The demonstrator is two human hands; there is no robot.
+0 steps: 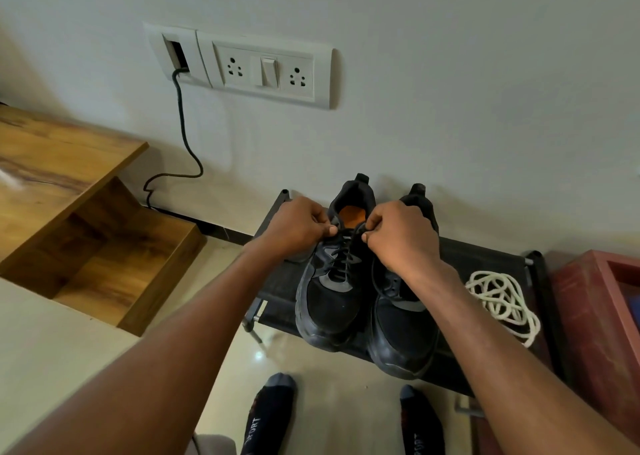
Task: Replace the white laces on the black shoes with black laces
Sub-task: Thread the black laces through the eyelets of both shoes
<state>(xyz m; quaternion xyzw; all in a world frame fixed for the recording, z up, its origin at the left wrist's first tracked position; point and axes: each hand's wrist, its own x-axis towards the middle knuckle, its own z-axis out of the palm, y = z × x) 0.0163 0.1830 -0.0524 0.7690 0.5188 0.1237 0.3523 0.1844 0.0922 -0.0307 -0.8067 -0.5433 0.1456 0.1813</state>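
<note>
Two black shoes stand side by side on a low black rack (485, 260), toes toward me. The left shoe (332, 302) has an orange insole and black laces (341, 260) threaded through its eyelets. My left hand (298, 226) pinches a black lace end at the left of the shoe's top eyelets. My right hand (401, 236) pinches the other lace end at the right, and covers the upper part of the right shoe (401, 337). A loose pile of white laces (502, 299) lies on the rack to the right of the shoes.
A wall with a socket plate (263, 70) and a dangling black cable (183, 132) is behind the rack. A wooden stepped unit (86, 229) stands at the left, a red wooden box (595, 316) at the right. My socked feet (273, 413) stand on the tiled floor.
</note>
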